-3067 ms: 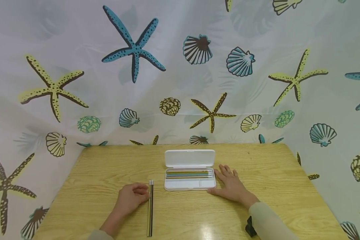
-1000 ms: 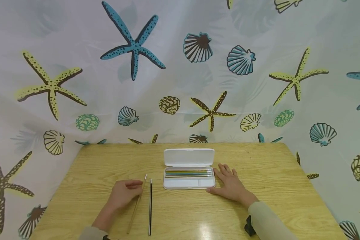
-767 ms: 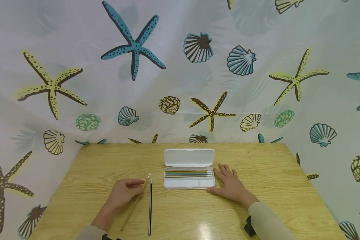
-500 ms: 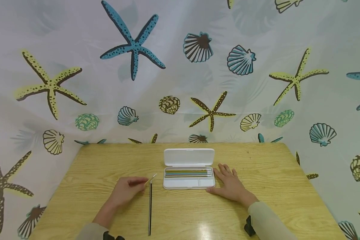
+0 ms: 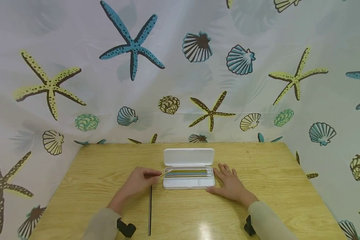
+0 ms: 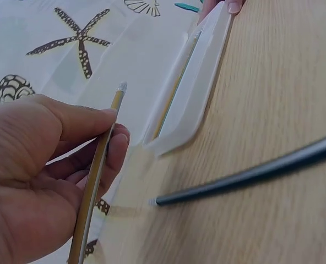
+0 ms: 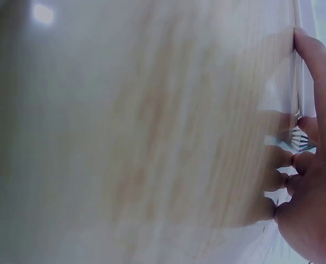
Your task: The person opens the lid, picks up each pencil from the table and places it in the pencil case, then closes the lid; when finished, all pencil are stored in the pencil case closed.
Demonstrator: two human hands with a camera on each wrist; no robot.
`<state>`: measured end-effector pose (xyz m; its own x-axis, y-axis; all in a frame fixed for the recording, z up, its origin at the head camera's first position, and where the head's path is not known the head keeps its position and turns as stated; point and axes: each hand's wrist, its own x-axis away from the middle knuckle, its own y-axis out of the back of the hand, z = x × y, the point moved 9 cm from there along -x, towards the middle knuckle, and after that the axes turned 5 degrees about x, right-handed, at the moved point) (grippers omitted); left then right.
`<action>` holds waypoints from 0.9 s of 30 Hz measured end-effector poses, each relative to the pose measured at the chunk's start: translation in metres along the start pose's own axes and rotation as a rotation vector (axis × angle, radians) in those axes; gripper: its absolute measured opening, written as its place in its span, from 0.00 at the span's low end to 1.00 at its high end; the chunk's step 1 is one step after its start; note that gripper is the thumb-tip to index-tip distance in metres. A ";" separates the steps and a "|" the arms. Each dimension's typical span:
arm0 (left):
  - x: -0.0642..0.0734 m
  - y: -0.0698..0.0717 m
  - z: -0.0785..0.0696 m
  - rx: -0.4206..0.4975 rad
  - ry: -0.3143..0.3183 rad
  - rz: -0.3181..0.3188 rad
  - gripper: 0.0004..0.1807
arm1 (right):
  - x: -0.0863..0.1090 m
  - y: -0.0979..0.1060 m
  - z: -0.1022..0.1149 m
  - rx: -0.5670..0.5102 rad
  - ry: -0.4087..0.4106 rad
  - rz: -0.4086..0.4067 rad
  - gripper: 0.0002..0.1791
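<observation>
My left hand (image 5: 142, 181) pinches a gold pencil (image 6: 97, 170) between thumb and fingers, its white eraser end pointing up and right. In the head view that end reaches over the left side of the white pencil case (image 5: 180, 183). The case lies with its lid raised, and several pencils (image 5: 187, 173) lie in its back compartment, erasers to the right. Against the case's right end rests my right hand (image 5: 232, 185), fingers spread on the table. A black pencil (image 5: 150, 210) lies on the table below my left hand, its eraser end hidden by that hand in the head view.
The wooden table (image 5: 258, 163) carries the case and the black pencil. Behind it and at both sides hangs a white cloth (image 5: 180, 80) printed with starfish and shells. Black wrist cameras sit on both sleeves.
The left hand has lifted the gold pencil from beside the black one, swung it round, and carried it right to the case. The right hand has stayed in place.
</observation>
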<state>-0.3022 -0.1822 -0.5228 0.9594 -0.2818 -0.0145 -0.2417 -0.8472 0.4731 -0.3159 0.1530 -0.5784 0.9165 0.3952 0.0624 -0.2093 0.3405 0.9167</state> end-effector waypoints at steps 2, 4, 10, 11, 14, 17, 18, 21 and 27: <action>-0.007 -0.006 -0.006 -0.017 -0.026 0.017 0.11 | 0.000 0.000 0.000 0.001 0.000 -0.001 0.56; -0.013 -0.011 -0.013 -0.025 -0.055 0.031 0.10 | 0.000 0.000 0.000 0.004 0.003 -0.001 0.56; -0.028 -0.023 -0.028 -0.037 -0.091 0.050 0.09 | 0.000 0.000 -0.001 -0.001 0.005 0.001 0.56; -0.030 -0.025 -0.031 -0.042 -0.105 0.053 0.09 | 0.000 0.000 -0.001 -0.001 0.006 0.000 0.56; -0.037 -0.031 -0.040 -0.054 -0.133 0.059 0.09 | -0.001 -0.001 -0.003 0.007 0.007 -0.001 0.56; -0.042 -0.037 -0.049 -0.053 -0.170 0.074 0.09 | -0.001 -0.002 -0.003 0.015 0.007 -0.003 0.56; -0.044 -0.040 -0.051 -0.057 -0.168 0.074 0.09 | -0.001 -0.002 -0.003 0.014 0.008 -0.003 0.56; -0.049 -0.047 -0.057 -0.082 -0.175 0.075 0.09 | 0.000 -0.001 -0.002 0.008 0.016 -0.003 0.56; -0.058 -0.064 -0.067 -0.142 -0.220 0.084 0.08 | 0.001 0.000 -0.002 -0.006 0.002 0.001 0.55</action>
<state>-0.3328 -0.0815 -0.4928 0.8782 -0.4528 -0.1538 -0.2816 -0.7495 0.5991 -0.3161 0.1550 -0.5787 0.9156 0.3971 0.0627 -0.2122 0.3450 0.9143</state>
